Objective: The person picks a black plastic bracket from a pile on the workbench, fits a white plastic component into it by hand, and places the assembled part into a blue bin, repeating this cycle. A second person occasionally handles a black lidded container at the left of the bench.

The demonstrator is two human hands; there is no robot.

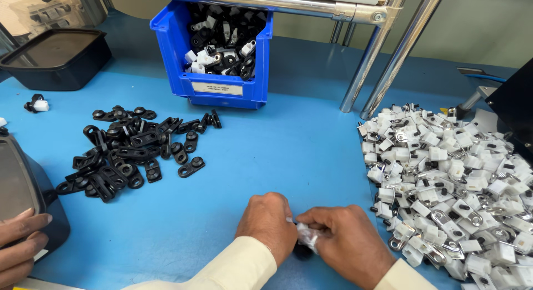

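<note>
Covering nearly the whole view, the blue tabletop (288, 156) carries everything else. Along its right edge spreads a broad heap of white clips (455, 184), small white plastic blocks with bright metal tabs, piled loosely on one another and reaching down to the near right corner. At the far edge, about the middle, stands a blue bin (222, 87) with its open front turned this way, filled with mixed black and white parts; two slanted metal posts (383, 51) rise from the tabletop just to its right. In the far left corner sits a black tray (55, 59), and at the left edge a dark grey machine (25, 195) juts in, with another person's hand (19, 245) resting against its near side. Between the bin and the near edge, toward the left, lies a scatter of black links (125, 154), flat pieces with two eyelets, some overlapping and a few lying apart. At the near edge, a little right of the middle, the left hand (269, 223) and the right hand (350, 245) meet, fingers curled in a narrow grip around a small white part (306, 234) held between them; a dark piece seems to sit under it, though the fingers hide most of it. Near the far left corner lies one lone black-and-white piece (36, 104).
</note>
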